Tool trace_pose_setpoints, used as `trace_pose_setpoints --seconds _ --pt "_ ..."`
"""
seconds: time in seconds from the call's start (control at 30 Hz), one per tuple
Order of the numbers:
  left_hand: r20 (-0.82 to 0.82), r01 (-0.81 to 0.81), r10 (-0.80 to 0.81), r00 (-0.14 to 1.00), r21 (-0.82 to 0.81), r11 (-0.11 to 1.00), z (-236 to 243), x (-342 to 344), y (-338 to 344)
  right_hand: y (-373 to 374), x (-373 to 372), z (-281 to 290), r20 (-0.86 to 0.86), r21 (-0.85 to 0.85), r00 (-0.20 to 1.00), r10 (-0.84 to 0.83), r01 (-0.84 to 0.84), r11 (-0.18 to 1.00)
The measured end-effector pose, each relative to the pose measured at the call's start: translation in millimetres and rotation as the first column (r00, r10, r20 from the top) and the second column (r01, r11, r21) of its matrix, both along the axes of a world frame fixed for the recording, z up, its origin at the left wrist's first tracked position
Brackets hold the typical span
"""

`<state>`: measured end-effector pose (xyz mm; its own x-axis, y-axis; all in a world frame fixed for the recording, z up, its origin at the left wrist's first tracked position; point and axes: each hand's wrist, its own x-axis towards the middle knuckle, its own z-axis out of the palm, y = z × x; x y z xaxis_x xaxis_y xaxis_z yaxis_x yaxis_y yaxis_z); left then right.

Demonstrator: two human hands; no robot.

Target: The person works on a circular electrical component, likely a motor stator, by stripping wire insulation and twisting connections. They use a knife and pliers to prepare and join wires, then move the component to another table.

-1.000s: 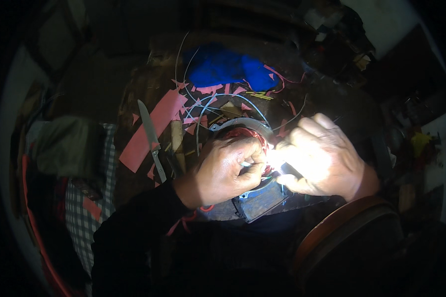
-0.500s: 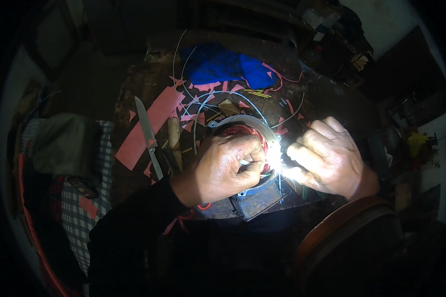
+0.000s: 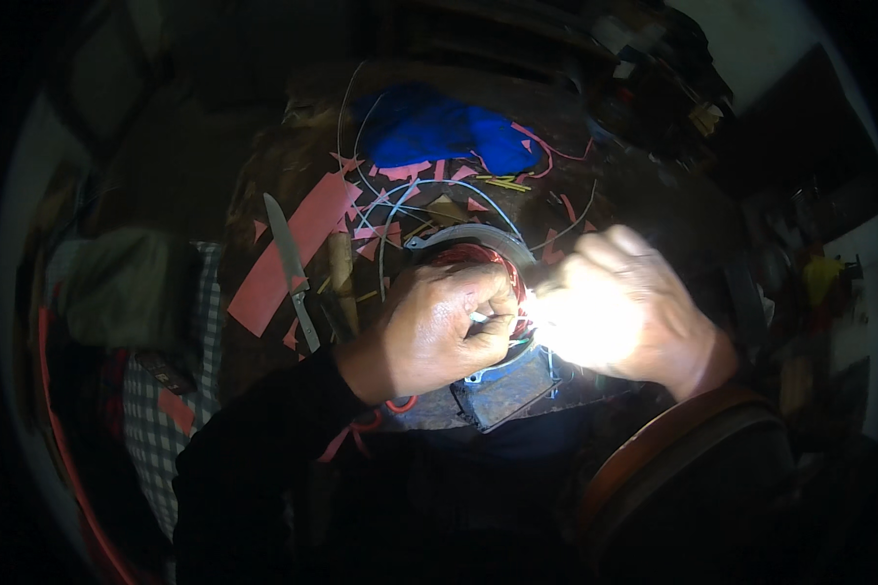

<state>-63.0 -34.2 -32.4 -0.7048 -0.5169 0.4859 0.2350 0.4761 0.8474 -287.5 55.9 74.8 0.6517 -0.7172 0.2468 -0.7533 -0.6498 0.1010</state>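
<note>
V. dark all round, brightly lit only nr centre of worn brown tbl (image 3: 293,166). Pale wall (image 3: 766,37) stood upper R; dim floor (image 3: 187,185) showed past tbl's L side, w/ shadow beyond.

The person's left hand (image 3: 449,317) pinches a small white piece (image 3: 479,317) over red wire windings (image 3: 473,254) in a round metal housing (image 3: 473,235); the right hand (image 3: 619,307), glaring under the light, is close beside them. Over to the left, a knife (image 3: 286,252) lies across a pink strip (image 3: 312,232); a blue cloth (image 3: 449,132) sits at the back.
</note>
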Motion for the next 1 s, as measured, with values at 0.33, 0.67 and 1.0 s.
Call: trace_pose_setpoints --seconds 0.33,0.67,1.0 --pt "-0.018 0.003 -0.001 1.000 0.090 0.996 1 4 1 23 -7 6 0.049 0.061 0.917 -0.396 0.392 0.918" --pt "-0.057 -0.021 0.022 0.998 0.024 0.999 1 5 -1 25 18 -25 0.553 0.748 0.515 -0.655 0.040 0.663" --pt "-0.084 -0.097 0.095 0.992 -0.029 0.995 -1 5 1 29 6 -14 0.500 0.844 -0.150 -0.853 -0.139 0.519"
